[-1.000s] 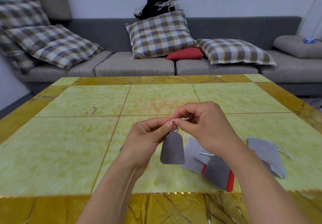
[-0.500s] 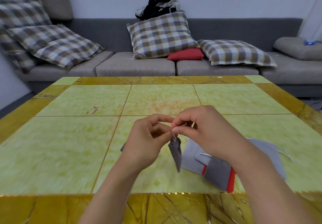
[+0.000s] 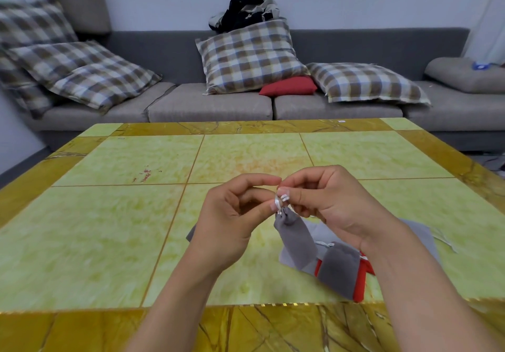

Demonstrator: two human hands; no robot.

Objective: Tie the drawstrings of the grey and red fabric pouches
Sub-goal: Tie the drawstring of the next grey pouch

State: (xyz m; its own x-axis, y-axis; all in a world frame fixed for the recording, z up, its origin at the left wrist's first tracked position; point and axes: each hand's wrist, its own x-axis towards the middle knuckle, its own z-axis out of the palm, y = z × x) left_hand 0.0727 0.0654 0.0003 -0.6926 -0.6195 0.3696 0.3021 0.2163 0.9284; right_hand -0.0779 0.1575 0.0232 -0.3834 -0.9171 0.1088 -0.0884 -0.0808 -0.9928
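A small grey pouch [image 3: 295,238] hangs above the table from its white drawstring [image 3: 281,200], its neck gathered tight. My left hand [image 3: 232,219] pinches the string from the left with thumb and forefinger. My right hand [image 3: 325,201] pinches the same string from the right, fingers curled. Beneath my right wrist a heap of pouches lies on the table: a grey one [image 3: 337,268] on top, a red one [image 3: 359,283] under it, and more grey fabric [image 3: 422,235] to the right, partly hidden by my arm.
The table [image 3: 109,228] has green marbled tiles and a yellow-brown border, with its near edge just below my forearms. A grey sofa [image 3: 213,105] with several plaid cushions, a red cushion [image 3: 288,85] and a dark bundle of clothes [image 3: 246,9] runs behind it.
The hanging grey pouch has turned from flat-on, through edge-on, to face me again, tilted to the right. Both hands stay pinched at the string and have worked it slightly higher.
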